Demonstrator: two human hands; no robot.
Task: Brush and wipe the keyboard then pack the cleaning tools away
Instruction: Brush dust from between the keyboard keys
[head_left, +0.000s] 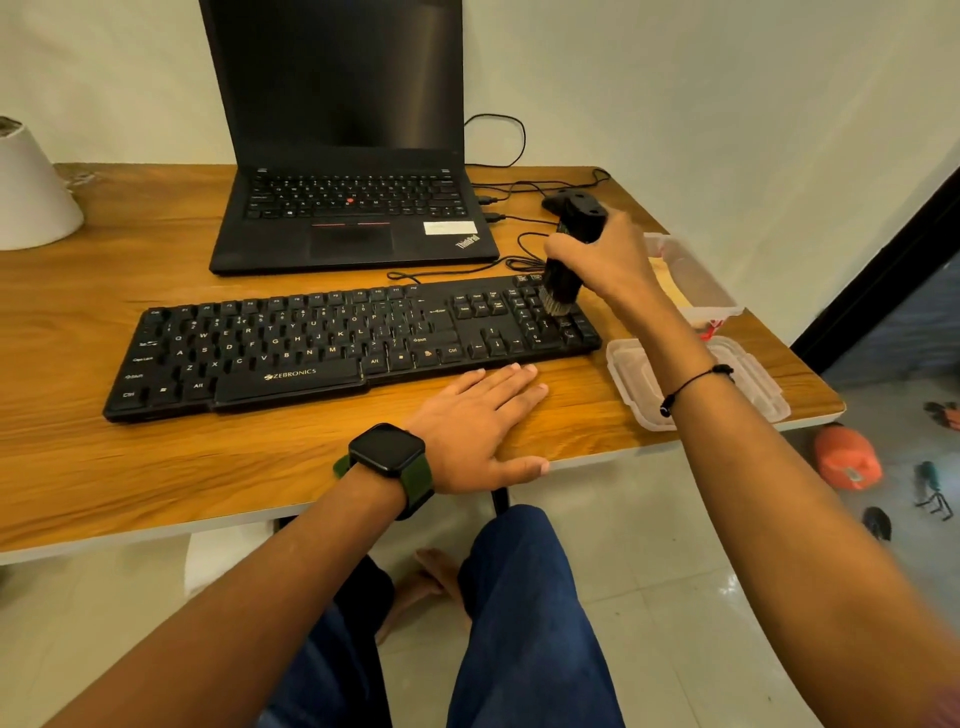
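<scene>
Two hands at work | right hand (605, 260) grips brush (563, 270) upright, bristles down on the number pad at the right end of keyboard (332, 343) | left hand (478, 415) flat on bench (156, 249) beside keyboard's front edge, fingers straight, likely steadying | open container (696, 280) and lid (748, 384) near right, probably awaiting the tools

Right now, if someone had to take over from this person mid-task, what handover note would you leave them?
Right hand: grips the black brush upright, bristles down on the number pad at the right end of the Zebronics keyboard.
Left hand: open, flat on the wooden desk just in front of the keyboard.
Clear plastic box stands open at the desk's right edge, its lid lying nearer the person. A yellowish item shows inside the box; I cannot identify it.
Done: brushing has begun.
Left: finish brushing, wipe the keyboard, pack the tools into the box and close it.
</scene>
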